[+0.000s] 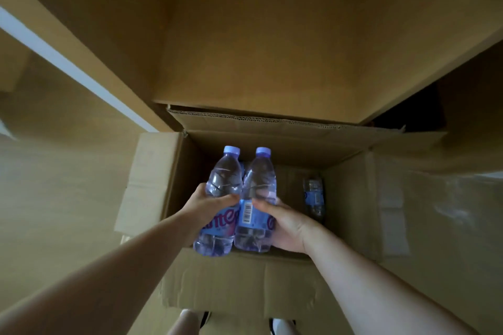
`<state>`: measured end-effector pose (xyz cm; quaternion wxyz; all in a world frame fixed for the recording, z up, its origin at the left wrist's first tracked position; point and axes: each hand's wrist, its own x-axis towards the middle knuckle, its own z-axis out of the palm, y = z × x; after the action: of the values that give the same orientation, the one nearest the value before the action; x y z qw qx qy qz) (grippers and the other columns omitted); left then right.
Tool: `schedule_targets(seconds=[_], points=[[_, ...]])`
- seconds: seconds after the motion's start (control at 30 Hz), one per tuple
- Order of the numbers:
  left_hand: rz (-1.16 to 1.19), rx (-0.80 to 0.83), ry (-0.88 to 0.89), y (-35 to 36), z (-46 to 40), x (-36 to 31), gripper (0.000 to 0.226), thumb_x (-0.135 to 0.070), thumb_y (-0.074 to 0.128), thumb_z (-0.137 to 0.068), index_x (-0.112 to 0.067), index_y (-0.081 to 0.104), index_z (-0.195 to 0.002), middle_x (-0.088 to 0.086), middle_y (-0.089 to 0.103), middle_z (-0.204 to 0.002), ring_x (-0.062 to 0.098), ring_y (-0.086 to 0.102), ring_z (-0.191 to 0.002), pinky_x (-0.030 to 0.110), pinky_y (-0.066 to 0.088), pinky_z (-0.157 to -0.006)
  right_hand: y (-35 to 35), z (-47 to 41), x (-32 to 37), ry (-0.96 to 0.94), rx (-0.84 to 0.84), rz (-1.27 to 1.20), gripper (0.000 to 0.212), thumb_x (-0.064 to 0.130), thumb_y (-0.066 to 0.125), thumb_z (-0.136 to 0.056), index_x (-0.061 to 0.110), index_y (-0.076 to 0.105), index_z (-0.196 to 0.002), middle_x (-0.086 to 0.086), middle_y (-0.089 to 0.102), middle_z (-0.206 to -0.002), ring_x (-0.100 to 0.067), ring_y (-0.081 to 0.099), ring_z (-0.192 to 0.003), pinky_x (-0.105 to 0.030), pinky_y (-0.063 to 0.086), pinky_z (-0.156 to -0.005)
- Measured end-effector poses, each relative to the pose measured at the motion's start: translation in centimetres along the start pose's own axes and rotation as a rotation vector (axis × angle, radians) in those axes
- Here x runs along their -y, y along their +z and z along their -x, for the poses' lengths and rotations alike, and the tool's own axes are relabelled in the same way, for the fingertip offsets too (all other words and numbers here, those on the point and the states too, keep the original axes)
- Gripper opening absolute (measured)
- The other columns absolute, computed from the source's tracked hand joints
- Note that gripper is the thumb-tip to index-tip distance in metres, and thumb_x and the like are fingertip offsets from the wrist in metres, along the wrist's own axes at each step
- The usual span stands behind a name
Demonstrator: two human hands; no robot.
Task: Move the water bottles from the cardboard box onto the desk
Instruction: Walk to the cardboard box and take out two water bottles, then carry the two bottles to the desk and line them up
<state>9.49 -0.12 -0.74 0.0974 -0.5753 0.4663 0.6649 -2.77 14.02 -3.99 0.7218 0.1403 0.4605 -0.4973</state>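
- My left hand (209, 205) has its fingers (202, 190) curled round the middle of one water bottle (217, 198); my right hand (283, 223) grips a second bottle (257, 198) the same way.
- Both bottles are upright, touching side by side, lifted above the open cardboard box (272, 275).
- They look full, so fairly heavy, with thin walls that would give under a hard squeeze and slick labels; holding at the labelled waist seems safest.
- Another bottle (313, 196) lies inside the box, right of the held pair.
- No counter is in view.
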Motion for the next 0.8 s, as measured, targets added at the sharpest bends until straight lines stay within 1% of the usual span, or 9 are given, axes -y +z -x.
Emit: schedule_targets(seconds=[0.07,0.13,0.27,0.3,0.4,0.47,0.57,0.67,0.8], points=[[0.016,0.022,0.008,-0.9,3.0,-1.2,0.033,-0.019,0.078,-0.077,-0.010,0.061,-0.104,0.022,0.071,-0.096,0.037,0.070,-0.085,0.050,0.057,-0.081,2.4,2.1,1.3,0.005,-0.002,0.107,0.043,0.030,0.073,-0.076,0.019,0.058,-0.114,-0.015,0.071,-0.107,-0.033,0.068,-0.100,-0.052,0.053,-0.088],[0.041,0.007,0.021,-2.0,6.3,-2.3,0.033,-0.020,0.077,-0.077,-0.012,0.060,-0.105,0.020,0.071,-0.094,0.035,0.070,-0.081,0.045,0.058,-0.076,5.3,4.4,2.5,-0.012,-0.022,0.236,0.042,0.036,0.072,-0.076,0.015,0.063,-0.112,-0.018,0.069,-0.112,-0.035,0.066,-0.103,-0.051,0.052,-0.090],[0.156,-0.148,0.109,-4.5,13.3,-4.0,0.031,-0.017,0.078,-0.077,-0.015,0.055,-0.098,0.010,0.070,-0.082,0.023,0.069,-0.067,0.033,0.056,-0.061,12.7,9.1,3.7,-0.102,-0.168,0.477,0.054,0.038,0.078,-0.075,0.010,0.059,-0.117,-0.017,0.071,-0.110,-0.027,0.070,-0.093,-0.037,0.059,-0.067],[0.175,-0.204,0.129,-5.2,15.1,-4.3,0.032,-0.017,0.079,-0.076,-0.015,0.053,-0.097,0.009,0.069,-0.084,0.023,0.068,-0.068,0.032,0.055,-0.062,14.8,10.1,3.7,-0.135,-0.225,0.538,0.058,0.039,0.079,-0.075,0.011,0.054,-0.119,-0.015,0.069,-0.109,-0.026,0.069,-0.093,-0.038,0.059,-0.067],[0.225,-0.328,0.226,-7.5,20.4,-5.0,0.030,-0.013,0.080,-0.075,-0.014,0.056,-0.093,0.007,0.071,-0.084,0.012,0.069,-0.063,0.024,0.054,-0.056,20.6,12.2,3.2,-0.297,-0.302,0.668,0.064,0.033,0.084,-0.073,0.011,0.048,-0.121,-0.012,0.067,-0.112,-0.025,0.067,-0.098,-0.045,0.056,-0.086],[0.259,-0.406,0.260,-9.5,23.7,-5.0,0.032,-0.016,0.082,-0.072,-0.016,0.056,-0.091,0.001,0.072,-0.082,0.011,0.070,-0.069,0.025,0.056,-0.063,24.1,13.5,2.5,-0.398,-0.302,0.761,0.063,0.029,0.085,-0.072,0.010,0.048,-0.119,-0.010,0.067,-0.110,-0.024,0.066,-0.099,-0.043,0.054,-0.091],[0.312,-0.511,0.223,-13.3,27.8,-4.0,0.053,-0.026,0.085,-0.067,-0.013,0.051,-0.105,0.005,0.066,-0.097,0.023,0.068,-0.089,0.042,0.056,-0.083,29.0,14.7,0.6,-0.515,-0.271,0.904,0.062,0.028,0.085,-0.072,0.014,0.044,-0.117,-0.001,0.062,-0.106,-0.020,0.063,-0.099,-0.034,0.051,-0.086],[0.356,-0.606,0.225,-18.2,31.2,-1.8,0.059,-0.032,0.085,-0.060,-0.015,0.050,-0.104,0.005,0.065,-0.099,0.022,0.067,-0.090,0.039,0.055,-0.082,33.8,15.2,-2.0,-0.577,-0.237,1.062,0.067,0.030,0.085,-0.071,0.015,0.041,-0.119,-0.002,0.061,-0.112,-0.022,0.062,-0.103,-0.035,0.051,-0.088],[0.394,-0.781,0.239,-25.8,35.0,2.2,0.052,-0.030,0.084,-0.067,-0.015,0.048,-0.101,0.002,0.063,-0.097,0.021,0.063,-0.092,0.032,0.050,-0.078,41.3,15.0,-6.4,-0.623,-0.208,1.267,0.070,0.040,0.081,-0.073,0.019,0.038,-0.123,-0.001,0.058,-0.122,-0.025,0.060,-0.106,-0.036,0.048,-0.085]])
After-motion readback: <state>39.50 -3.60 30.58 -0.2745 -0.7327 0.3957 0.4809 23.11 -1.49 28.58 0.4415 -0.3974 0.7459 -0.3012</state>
